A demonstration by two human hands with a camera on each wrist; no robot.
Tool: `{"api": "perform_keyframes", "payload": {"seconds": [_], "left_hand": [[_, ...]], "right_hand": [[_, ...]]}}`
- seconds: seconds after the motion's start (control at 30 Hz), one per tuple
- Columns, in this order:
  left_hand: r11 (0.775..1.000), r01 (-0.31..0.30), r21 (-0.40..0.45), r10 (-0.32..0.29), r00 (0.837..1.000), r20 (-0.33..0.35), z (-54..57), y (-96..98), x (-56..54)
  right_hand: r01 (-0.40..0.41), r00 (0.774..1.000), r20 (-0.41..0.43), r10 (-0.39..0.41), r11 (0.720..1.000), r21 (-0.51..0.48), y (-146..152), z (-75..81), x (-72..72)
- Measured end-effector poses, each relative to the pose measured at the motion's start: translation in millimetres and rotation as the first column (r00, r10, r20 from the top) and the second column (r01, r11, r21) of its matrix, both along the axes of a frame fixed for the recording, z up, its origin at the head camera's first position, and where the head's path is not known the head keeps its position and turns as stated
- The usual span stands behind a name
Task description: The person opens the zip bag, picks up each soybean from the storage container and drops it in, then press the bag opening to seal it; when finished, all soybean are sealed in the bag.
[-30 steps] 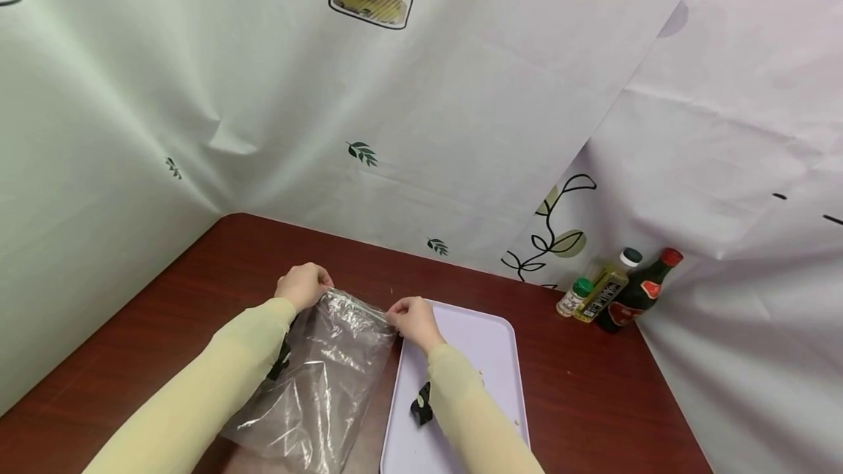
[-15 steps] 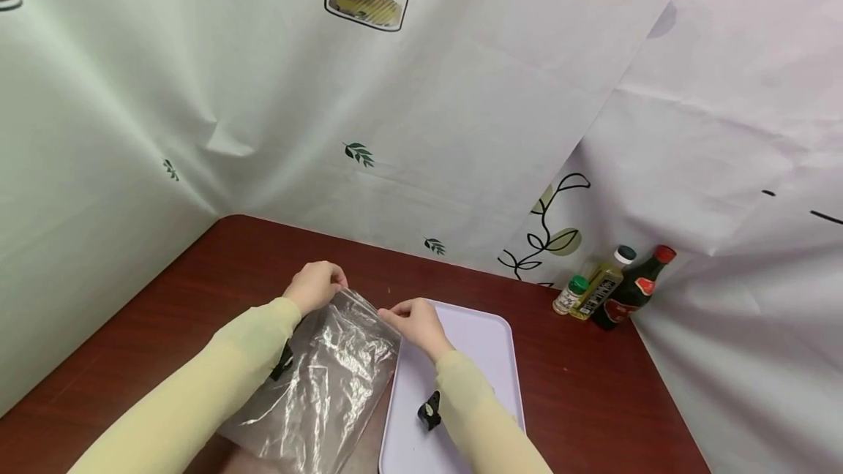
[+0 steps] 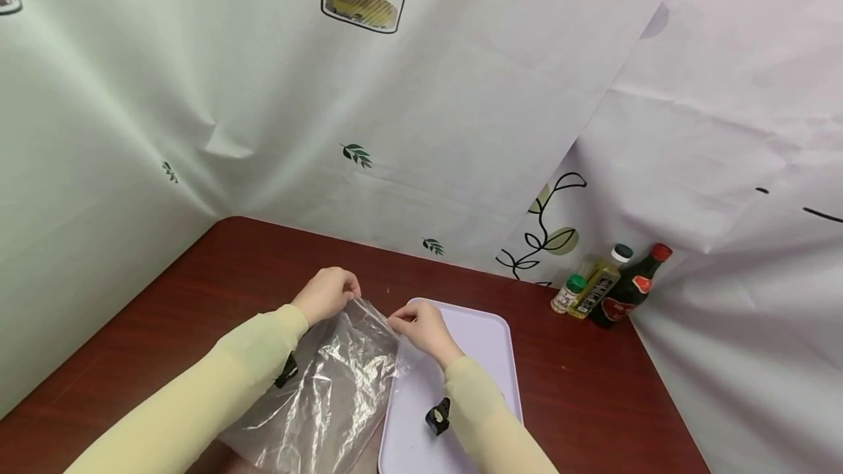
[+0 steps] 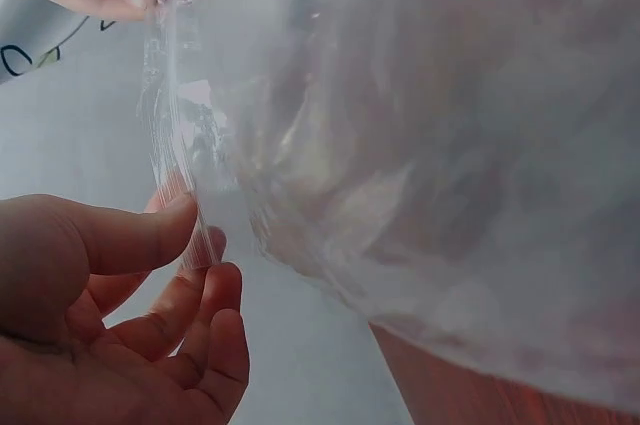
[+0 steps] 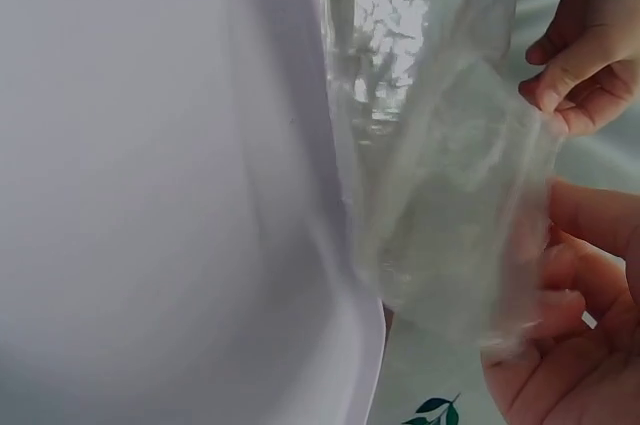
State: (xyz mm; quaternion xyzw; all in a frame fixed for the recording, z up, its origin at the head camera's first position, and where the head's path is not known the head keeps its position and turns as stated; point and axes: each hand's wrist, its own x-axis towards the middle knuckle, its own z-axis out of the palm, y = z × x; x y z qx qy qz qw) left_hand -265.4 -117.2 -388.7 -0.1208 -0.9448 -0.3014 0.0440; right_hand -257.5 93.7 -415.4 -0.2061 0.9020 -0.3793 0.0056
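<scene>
A large clear zip bag [image 3: 329, 393] hangs between both hands, its zip edge uppermost and its body draping toward the near side of the table. My left hand [image 3: 329, 292] pinches one end of the zip strip between thumb and fingers, as the left wrist view shows up close. At the other end, my right hand [image 3: 424, 328] pinches the same edge, above the left rim of a pale lilac tray [image 3: 484, 335]. In the right wrist view the bag [image 5: 450, 165] overlaps the tray's edge. Whether the bag's mouth is parted, I cannot tell.
At the table's back right corner stand a small green-capped shaker [image 3: 568, 295], a yellowish bottle [image 3: 599, 284] and a dark red-capped bottle [image 3: 631, 287]. The reddish-brown table [image 3: 573, 393] meets printed white cloth [image 3: 283, 130] behind and at both sides.
My left hand has shifted right, closer to my right hand. The right hand slid briefly left along the zip edge, then back right. The bag's top edge is shorter between them.
</scene>
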Motion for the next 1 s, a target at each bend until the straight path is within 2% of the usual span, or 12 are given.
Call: {"api": "perform_keyframes", "payload": {"seconds": [0.3, 0.53, 0.73, 0.9, 1.0], "left_hand": [[0.997, 0.068, -0.031, -0.070, 0.995, -0.071, 2.0, 10.4, 1.7], [0.993, 0.099, -0.058, -0.105, 0.988, -0.116, 8.9, 20.6, 5.7], [0.992, 0.035, -0.119, -0.052, 0.987, -0.149, 9.7, 29.5, 10.0], [0.998, -0.018, -0.064, 0.007, 0.984, -0.179, 16.2, 34.2, 14.1], [0.998, -0.025, -0.049, 0.015, 0.978, -0.210, 21.2, 36.8, 18.6]], "right_hand": [[-0.036, 0.992, 0.120, 0.044, 0.997, -0.066, 7, 2.0, 6.9], [-0.028, 0.991, 0.127, 0.043, 0.993, -0.116, 11, 4.0, 14.2], [0.000, 0.984, 0.173, 0.027, 0.987, -0.158, 14, 4.0, 19.8], [0.019, 0.981, 0.194, 0.019, 0.981, -0.195, 17, 5.3, 22.6], [0.031, 0.977, 0.214, 0.017, 0.975, -0.219, 20, 4.5, 24.5]]}}
